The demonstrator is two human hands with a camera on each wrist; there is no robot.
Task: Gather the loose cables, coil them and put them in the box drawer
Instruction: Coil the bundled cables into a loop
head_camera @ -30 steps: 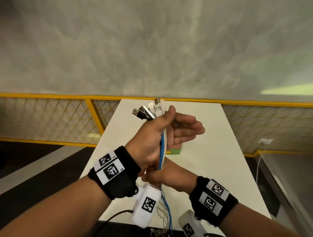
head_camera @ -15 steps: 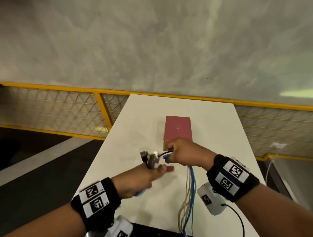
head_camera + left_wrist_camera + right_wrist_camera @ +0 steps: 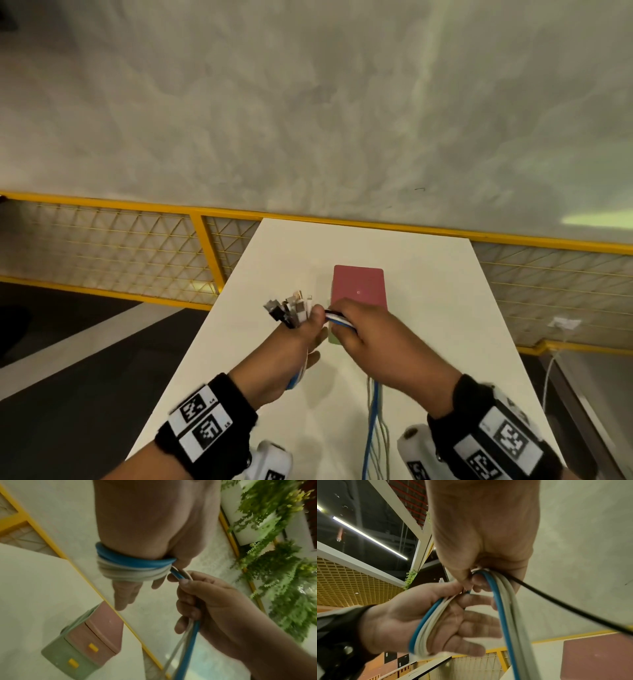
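A bundle of blue, white and grey cables (image 3: 130,566) is wound round my left hand (image 3: 313,329), whose fingers lie straight. Its thumb pins the ends, and their connectors (image 3: 291,310) stick out to the upper left. My right hand (image 3: 363,335) grips the same cables (image 3: 501,608) right beside that thumb. The loose lengths (image 3: 373,411) hang down past the table's near edge. A black cable (image 3: 556,601) also runs out of the right fist. The pink-topped box (image 3: 359,284) stands just behind the hands, both its drawers with yellow handles (image 3: 93,647) closed.
The white table (image 3: 428,274) is narrow and runs away from me. A yellow mesh railing (image 3: 205,246) crosses behind its far end. A white cable and plug (image 3: 561,323) hang at the right railing. Green plants (image 3: 274,561) show in the left wrist view.
Both hands came down from chest height to just over the table. The right hand carried the cables round the left hand and now sits against the left thumb.
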